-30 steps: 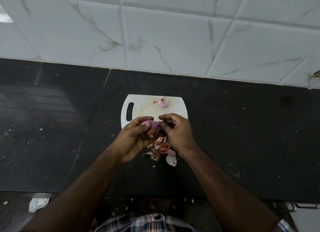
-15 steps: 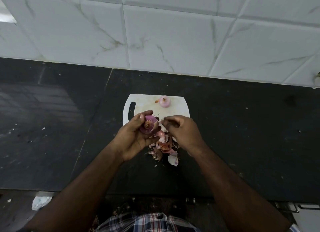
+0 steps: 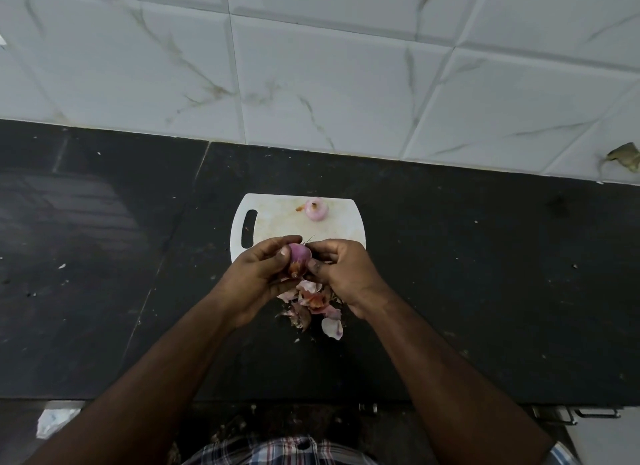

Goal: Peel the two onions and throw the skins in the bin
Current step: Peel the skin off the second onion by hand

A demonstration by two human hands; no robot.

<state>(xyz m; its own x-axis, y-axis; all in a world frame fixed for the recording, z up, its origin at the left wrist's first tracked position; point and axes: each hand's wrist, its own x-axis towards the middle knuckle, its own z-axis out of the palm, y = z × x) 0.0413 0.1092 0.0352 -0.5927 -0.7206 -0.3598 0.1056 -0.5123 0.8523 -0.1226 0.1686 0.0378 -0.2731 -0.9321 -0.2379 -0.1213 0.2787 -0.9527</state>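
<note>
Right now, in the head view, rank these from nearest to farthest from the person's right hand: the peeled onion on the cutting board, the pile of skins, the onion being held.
From the right hand:
1. Held onion, touching its fingertips, also gripped by the left hand.
2. Pile of skins, on the counter just below the hand.
3. Peeled onion, at the cutting board's far edge.

There is one view only, from a wide-angle camera on the person's head. It looks forward and steeply down over both forearms onto the dark table point(image 3: 485, 291). The board point(image 3: 277, 222) sits mid-frame, near the lens. The tiled wall point(image 3: 311, 66) fills the top, bowed by the lens, and a checked shirt point(image 3: 277, 452) shows at the bottom edge.
</note>
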